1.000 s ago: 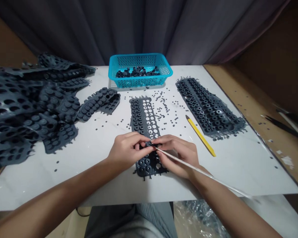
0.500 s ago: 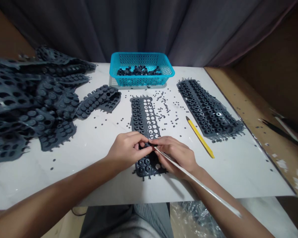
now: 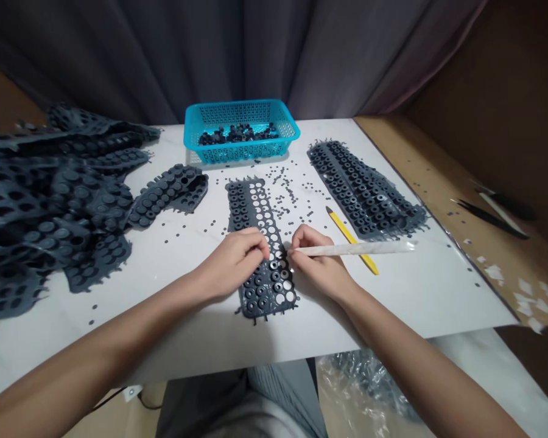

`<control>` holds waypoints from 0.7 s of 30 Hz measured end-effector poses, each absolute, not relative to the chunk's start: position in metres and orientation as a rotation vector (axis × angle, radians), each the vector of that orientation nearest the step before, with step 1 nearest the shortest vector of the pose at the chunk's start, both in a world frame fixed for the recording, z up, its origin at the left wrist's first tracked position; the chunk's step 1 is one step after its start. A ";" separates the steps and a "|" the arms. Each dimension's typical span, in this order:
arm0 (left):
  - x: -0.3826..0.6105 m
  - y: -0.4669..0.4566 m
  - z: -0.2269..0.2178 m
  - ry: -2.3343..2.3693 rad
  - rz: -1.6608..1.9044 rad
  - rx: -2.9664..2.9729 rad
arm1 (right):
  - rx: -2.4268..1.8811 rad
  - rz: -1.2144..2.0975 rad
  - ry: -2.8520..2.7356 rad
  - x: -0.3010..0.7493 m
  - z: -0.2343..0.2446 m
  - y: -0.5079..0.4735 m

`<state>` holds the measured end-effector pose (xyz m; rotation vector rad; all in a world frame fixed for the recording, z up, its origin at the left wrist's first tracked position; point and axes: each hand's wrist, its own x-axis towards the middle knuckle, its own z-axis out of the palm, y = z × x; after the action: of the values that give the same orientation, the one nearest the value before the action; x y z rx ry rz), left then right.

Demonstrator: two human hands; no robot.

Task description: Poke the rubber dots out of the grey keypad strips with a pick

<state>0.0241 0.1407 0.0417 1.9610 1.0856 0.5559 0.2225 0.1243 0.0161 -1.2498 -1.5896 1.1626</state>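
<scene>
A long dark rubber strip [image 3: 259, 243] with rows of round pieces and punched-out holes lies in front of me on the white table [image 3: 415, 292]. My left hand [image 3: 235, 258] rests on the strip's left edge with its fingers curled; what they pinch is hidden. My right hand [image 3: 317, 261] sits at the strip's right edge, fingers closed on a thin white stick [image 3: 360, 248] that points off to the right.
A turquoise basket [image 3: 241, 131] of small black pieces stands at the back. A heap of dark rubber sheets [image 3: 50, 194] fills the left; another sheet [image 3: 363, 188] lies at the right. A yellow pencil [image 3: 351, 240] and scattered black dots lie nearby. Black tools [image 3: 493, 210] rest on the wooden ledge.
My hands have parted to either side of the strip. The white stick has swung from pointing back along my right arm to lying level, pointing right.
</scene>
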 end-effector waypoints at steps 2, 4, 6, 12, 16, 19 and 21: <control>0.027 0.142 0.044 1.025 0.463 2.159 | -1.255 1.179 -1.632 0.223 0.016 0.124; 0.027 0.144 0.044 0.949 0.371 2.292 | -1.255 1.156 -1.703 0.223 0.018 0.123; 0.026 0.146 0.042 0.893 0.300 2.343 | -1.243 1.104 -1.779 0.222 0.020 0.123; 0.025 0.151 0.039 0.866 0.218 2.402 | -1.209 1.006 -1.910 0.220 0.020 0.121; 0.028 0.152 0.041 0.836 0.167 2.467 | -1.185 0.998 -1.899 0.219 0.018 0.120; 0.029 0.153 0.042 0.834 0.147 2.497 | -1.195 0.981 -1.907 0.219 0.017 0.120; 0.030 0.153 0.042 0.829 0.152 2.511 | -1.194 0.966 -1.928 0.218 0.017 0.120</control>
<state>0.0296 0.1532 0.0418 2.5112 0.8288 0.1520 0.2183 0.1195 0.0172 -1.1939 -1.9283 0.9662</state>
